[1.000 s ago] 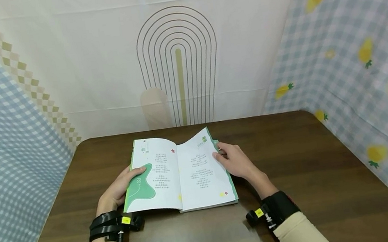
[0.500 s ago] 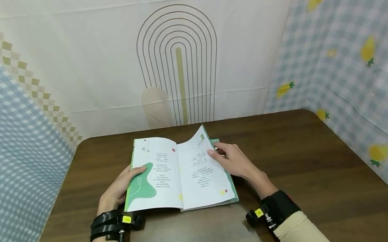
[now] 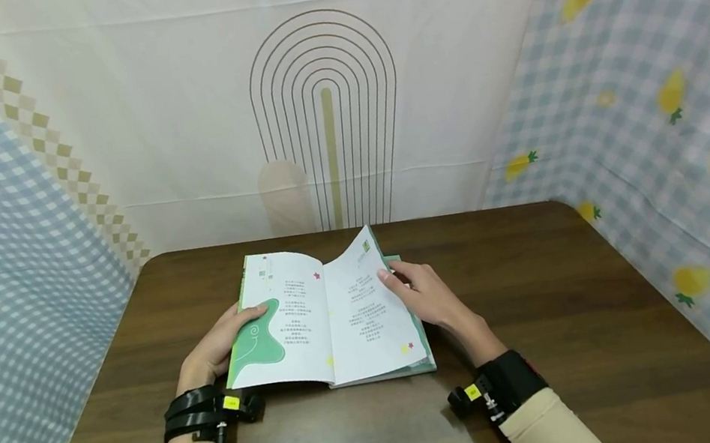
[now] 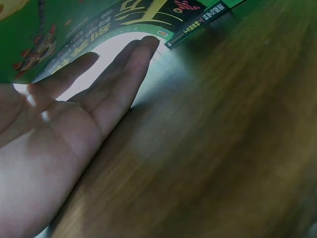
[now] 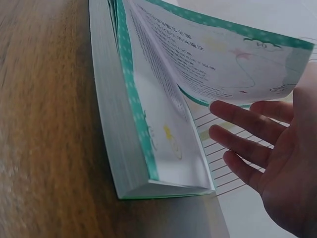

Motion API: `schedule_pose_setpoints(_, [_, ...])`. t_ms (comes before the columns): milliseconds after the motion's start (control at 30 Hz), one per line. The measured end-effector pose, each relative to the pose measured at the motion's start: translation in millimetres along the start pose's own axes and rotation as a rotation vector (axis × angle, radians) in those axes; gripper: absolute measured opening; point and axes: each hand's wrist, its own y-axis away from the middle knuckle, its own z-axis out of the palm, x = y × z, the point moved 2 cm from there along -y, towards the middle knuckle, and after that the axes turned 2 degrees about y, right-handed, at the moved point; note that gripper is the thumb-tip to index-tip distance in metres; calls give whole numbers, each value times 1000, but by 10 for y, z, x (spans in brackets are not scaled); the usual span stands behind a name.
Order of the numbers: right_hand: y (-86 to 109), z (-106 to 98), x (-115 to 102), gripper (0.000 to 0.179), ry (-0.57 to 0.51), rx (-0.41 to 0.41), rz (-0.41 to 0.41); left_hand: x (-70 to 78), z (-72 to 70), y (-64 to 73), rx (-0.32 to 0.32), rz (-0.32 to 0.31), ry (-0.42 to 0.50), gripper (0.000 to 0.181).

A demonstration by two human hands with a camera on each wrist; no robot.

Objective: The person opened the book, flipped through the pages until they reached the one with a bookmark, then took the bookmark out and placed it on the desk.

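Observation:
An open book (image 3: 306,334) with white pages lies in front of me, its text upside down in the head view. My left hand (image 3: 212,347) grips its left side, thumb on the green patch of the page. In the left wrist view the fingers (image 4: 121,74) reach beneath the green illustrated cover (image 4: 69,25). My right hand (image 3: 437,297) pinches a right-hand page (image 3: 366,303), thumb on top, bending it up and leftward. The right wrist view shows this lifted page (image 5: 223,54) with its green border, above the thick page block (image 5: 111,134); the thumb is hidden there.
The book sits on a brown wooden table (image 3: 579,311). A white cloth (image 3: 178,125) with an arch print hangs behind the table, and blue checked cloths (image 3: 624,100) hang at both sides. Black camera straps (image 3: 191,415) circle both wrists.
My right hand has shifted slightly left, and the right-hand page has lifted and curled further leftward, baring more of the page below. The left hand stays in place.

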Motion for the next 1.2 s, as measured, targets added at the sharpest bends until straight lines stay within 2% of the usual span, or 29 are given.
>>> schedule_pose_setpoints(400, [-20,13,2,69,-4,-18,7,15,-2,7,-18,13,7,64])
schedule_pose_setpoints(867, [-8,-6,-52,71,6,6,-11,56,4,-15,-30,15,12,60])
schedule_pose_setpoints(1200, [14,41,-82,61,-93,-19,-38,42,-4,27,-24,1,-9,62])
